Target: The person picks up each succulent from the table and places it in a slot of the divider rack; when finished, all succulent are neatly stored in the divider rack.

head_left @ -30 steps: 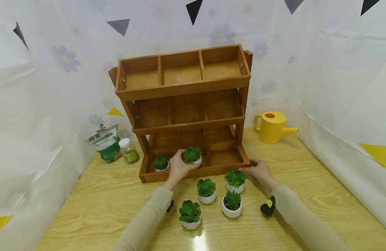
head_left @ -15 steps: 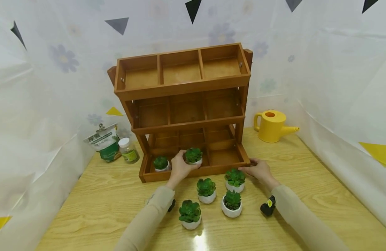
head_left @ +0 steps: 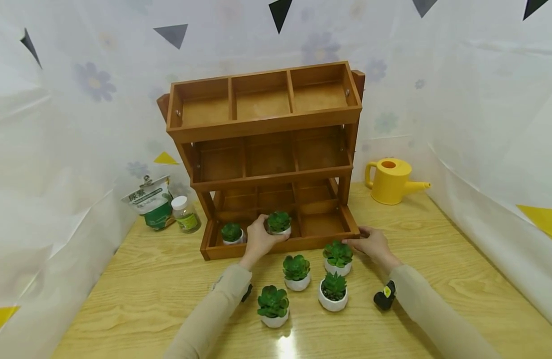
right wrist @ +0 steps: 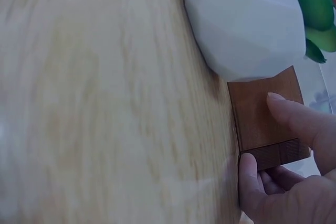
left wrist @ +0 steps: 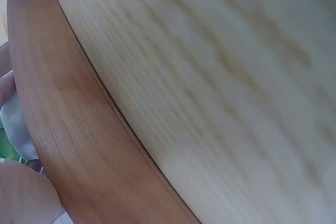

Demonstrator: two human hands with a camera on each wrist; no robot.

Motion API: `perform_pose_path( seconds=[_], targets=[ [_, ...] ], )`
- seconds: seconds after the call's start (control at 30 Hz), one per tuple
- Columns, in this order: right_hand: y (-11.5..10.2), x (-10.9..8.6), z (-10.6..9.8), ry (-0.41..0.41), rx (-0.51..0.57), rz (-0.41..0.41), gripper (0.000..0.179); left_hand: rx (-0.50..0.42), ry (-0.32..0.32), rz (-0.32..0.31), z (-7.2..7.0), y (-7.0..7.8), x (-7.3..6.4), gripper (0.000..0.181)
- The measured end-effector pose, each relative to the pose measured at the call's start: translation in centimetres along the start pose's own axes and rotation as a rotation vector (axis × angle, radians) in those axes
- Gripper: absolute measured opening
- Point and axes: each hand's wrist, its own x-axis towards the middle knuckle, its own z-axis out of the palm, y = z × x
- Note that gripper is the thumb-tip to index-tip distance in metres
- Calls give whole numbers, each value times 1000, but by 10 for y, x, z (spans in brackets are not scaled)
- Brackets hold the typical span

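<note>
A three-tier wooden plant stand (head_left: pixel 262 130) with divided trays stands on the table. My left hand (head_left: pixel 259 241) holds a small potted succulent (head_left: pixel 279 223) by its white pot, down in the bottom tray's middle compartment. The tray's front board hides the pot's base. In the left wrist view, fingertips and part of the white pot (left wrist: pixel 18 124) show behind that board. Another potted succulent (head_left: pixel 231 233) sits in the bottom left compartment. My right hand (head_left: pixel 370 244) grips the tray's front right corner, thumb (right wrist: pixel 286 109) on the front face and fingers round the end.
Several potted succulents (head_left: pixel 296 272) stand on the table before the stand, one (head_left: pixel 338 258) close to my right hand. At the back right is a yellow watering can (head_left: pixel 391 181). A white-capped jar (head_left: pixel 185 214) and a clipped bag (head_left: pixel 152 203) stand at the left.
My left hand has lowered the potted succulent slightly, deeper into the middle compartment. My right hand stays at the tray corner.
</note>
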Motion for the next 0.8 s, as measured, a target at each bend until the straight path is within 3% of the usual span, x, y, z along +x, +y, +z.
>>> perform_pose_path(
  seconds=[0.8],
  targets=[
    [0,-2,1,10,-13,-24,73,105,-62,-22,-1,4,0,68]
  ],
)
